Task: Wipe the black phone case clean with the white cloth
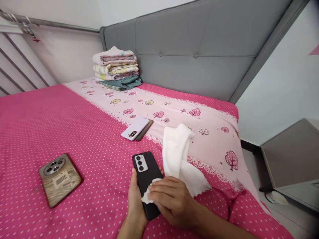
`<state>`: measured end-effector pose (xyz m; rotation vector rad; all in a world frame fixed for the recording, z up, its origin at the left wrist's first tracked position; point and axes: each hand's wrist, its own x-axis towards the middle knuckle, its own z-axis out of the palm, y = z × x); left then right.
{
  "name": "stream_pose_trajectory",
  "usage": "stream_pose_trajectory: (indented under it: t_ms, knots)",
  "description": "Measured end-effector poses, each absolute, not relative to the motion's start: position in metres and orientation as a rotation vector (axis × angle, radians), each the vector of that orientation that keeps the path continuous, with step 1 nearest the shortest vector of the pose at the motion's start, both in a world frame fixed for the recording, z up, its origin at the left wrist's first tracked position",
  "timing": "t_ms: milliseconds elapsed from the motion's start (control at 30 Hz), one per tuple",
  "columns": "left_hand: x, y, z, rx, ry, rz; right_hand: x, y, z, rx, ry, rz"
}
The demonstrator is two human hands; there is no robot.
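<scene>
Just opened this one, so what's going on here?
A person is at a bed with a black phone, back side up, in the left hand. The right hand holds a white wad against the phone's lower back. A loose white cloth lies just beyond the hands. Off to the left lies a patterned phone, and farther ahead a lavender phone partly covers a darker device.

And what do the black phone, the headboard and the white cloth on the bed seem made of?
Black phone: matte, perhaps plastic or silicone, showing hardly any glare.
Headboard: padded, smooth, perhaps imitation leather, judging by seams and buttons.
White cloth: soft fabric, perhaps cotton or microfibre, given its limp folds.
</scene>
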<state>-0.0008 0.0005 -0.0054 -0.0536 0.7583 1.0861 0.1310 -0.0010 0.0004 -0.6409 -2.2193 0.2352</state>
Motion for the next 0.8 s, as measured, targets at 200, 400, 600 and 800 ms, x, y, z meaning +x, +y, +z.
stream_pose_trajectory:
  t_ms: [200, 400, 600, 800]
  knots:
    - [0.0, 0.001, -0.002, -0.062, 0.758, 1.069, 0.13, -0.001, 0.0, -0.665, -2.215, 0.256]
    - [0.002, 0.002, 0.001, -0.07, 0.77, 1.1, 0.127, -0.002, -0.007, -0.801, -2.111, 0.244]
    - [0.004, 0.0, 0.003, -0.026, 0.888, 1.149, 0.127, 0.002, -0.013, -1.014, -1.989, 0.214]
    - [0.004, 0.001, 0.006, -0.022, 0.86, 1.13, 0.129, 0.002, -0.011, -0.939, -2.042, 0.246]
